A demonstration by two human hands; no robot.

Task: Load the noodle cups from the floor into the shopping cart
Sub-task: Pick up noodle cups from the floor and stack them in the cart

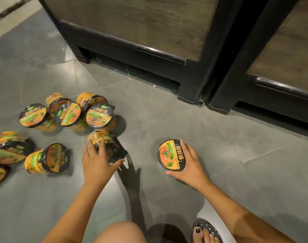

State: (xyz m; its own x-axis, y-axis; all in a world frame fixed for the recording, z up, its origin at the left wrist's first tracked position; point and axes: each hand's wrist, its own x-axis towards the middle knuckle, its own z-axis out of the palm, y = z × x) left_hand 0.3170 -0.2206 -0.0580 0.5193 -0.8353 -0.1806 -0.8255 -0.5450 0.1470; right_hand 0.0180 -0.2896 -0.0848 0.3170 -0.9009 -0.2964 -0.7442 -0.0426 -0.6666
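The right hand was closed around one noodle cup, lid facing up, just above the grey tiled floor and well apart from the rest. The left hand had its fingers wrapped over a second cup lying tilted at the near edge of the pile of noodle cups, which lay scattered on the floor to the left, some upright and some on their sides.

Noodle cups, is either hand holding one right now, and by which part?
Yes, both. The right hand holds an upright cup around its lid rim. The left hand closes over the side of a tipped cup.
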